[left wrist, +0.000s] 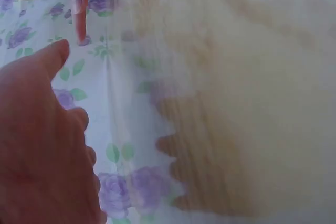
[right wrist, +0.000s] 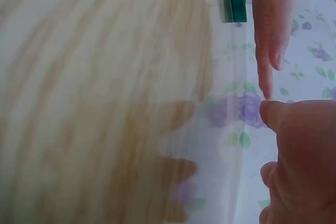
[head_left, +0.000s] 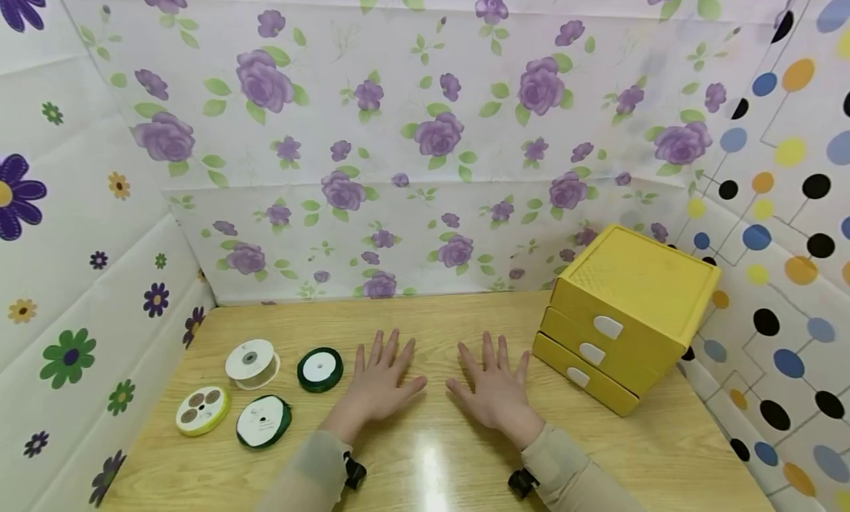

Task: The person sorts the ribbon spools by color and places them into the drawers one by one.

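Note:
Both hands are spread over the wooden table [head_left: 425, 327], palms down and holding nothing. The left hand [head_left: 380, 383] has its fingers straight and is nearest to a spool of dark green ribbon [head_left: 320, 369] on its left. Some way off to its right, the right hand [head_left: 494, 390] also has straight, parted fingers. A yellow drawer box [head_left: 624, 313] with white handles stands to the right of that hand. In the left wrist view the left hand [left wrist: 42, 145] shows from the thumb side; the right wrist view shows the right hand [right wrist: 307, 150] likewise.
Further left lie a spool of white ribbon [head_left: 252, 364], a yellow-edged spool [head_left: 202, 410] and another dark green ribbon spool [head_left: 263, 421]. Flowered cloth [head_left: 398, 128] hangs behind the table, and a dotted cloth [head_left: 783, 276] borders the right side.

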`<state>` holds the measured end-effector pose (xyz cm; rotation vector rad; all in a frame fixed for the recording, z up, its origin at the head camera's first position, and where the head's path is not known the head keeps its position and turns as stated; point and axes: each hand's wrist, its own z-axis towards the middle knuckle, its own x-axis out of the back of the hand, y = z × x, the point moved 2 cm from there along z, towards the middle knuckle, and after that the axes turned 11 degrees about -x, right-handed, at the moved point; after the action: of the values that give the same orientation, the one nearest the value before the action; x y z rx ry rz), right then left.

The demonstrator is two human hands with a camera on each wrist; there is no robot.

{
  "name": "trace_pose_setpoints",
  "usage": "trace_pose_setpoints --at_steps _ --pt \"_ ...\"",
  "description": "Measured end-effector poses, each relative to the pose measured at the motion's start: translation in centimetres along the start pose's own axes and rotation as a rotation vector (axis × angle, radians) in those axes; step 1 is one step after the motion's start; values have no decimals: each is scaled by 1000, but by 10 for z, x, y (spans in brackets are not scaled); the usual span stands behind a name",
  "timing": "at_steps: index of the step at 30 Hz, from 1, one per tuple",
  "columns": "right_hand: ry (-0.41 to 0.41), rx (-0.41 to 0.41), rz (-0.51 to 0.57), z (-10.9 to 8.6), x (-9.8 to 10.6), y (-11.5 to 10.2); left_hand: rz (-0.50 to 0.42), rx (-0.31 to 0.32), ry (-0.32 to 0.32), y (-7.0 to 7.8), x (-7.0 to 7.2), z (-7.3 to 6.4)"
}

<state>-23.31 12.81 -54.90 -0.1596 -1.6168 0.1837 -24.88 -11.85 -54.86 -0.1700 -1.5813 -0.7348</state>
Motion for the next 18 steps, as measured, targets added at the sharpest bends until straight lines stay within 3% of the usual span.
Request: trace_pose_setpoints --at_steps 5,11,14,18 --pt "0 29 80 1 3 -1 -111 -45 45 1 3 -6" --pt "23 98 154 2 9 1 -317 -42 107 8 11 -12" --pt "18 121 250 0 15 6 -447 -43 138 12 14 -12" --pt "-21 151 457 -3 27 15 -587 -68 206 20 21 -7"
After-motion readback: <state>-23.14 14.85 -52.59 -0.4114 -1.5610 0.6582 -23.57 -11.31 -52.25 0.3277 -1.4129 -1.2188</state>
